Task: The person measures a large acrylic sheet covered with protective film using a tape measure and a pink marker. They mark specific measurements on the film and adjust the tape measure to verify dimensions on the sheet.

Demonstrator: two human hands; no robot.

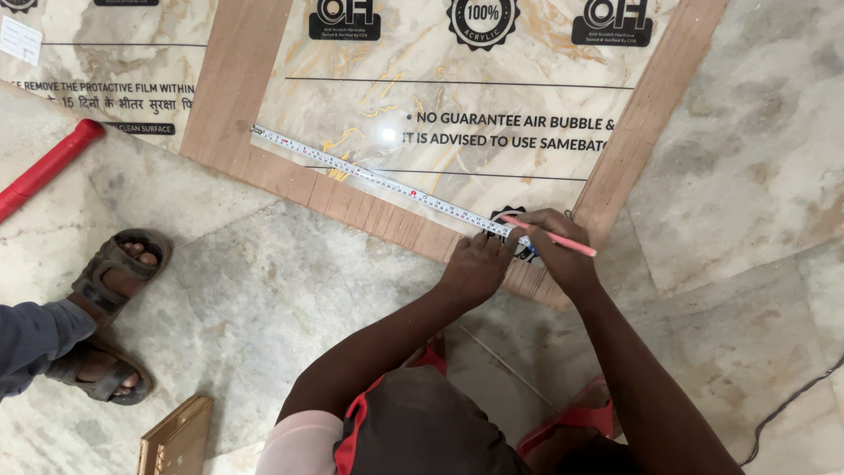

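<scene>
Fingers of our left hand (475, 264) pin the tape measure (378, 180) at centre frame; our right hand (554, 251) grips a pink pencil (563, 242).

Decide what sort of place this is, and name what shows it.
Probably a carpentry or interior fit-out site. A film-covered laminate sheet in a wooden frame lies on a stone floor, and hands stretch a tape measure and hold a pencil.

Tape across the sheet, hands at its near end

The tape (378, 180) lies on the sheet (457, 97) inside the frame (237, 88); left hand (475, 264) and right hand (554, 246) with pencil (554, 237) meet at its right end. Sandalled feet (110, 308) stand far left.
</scene>
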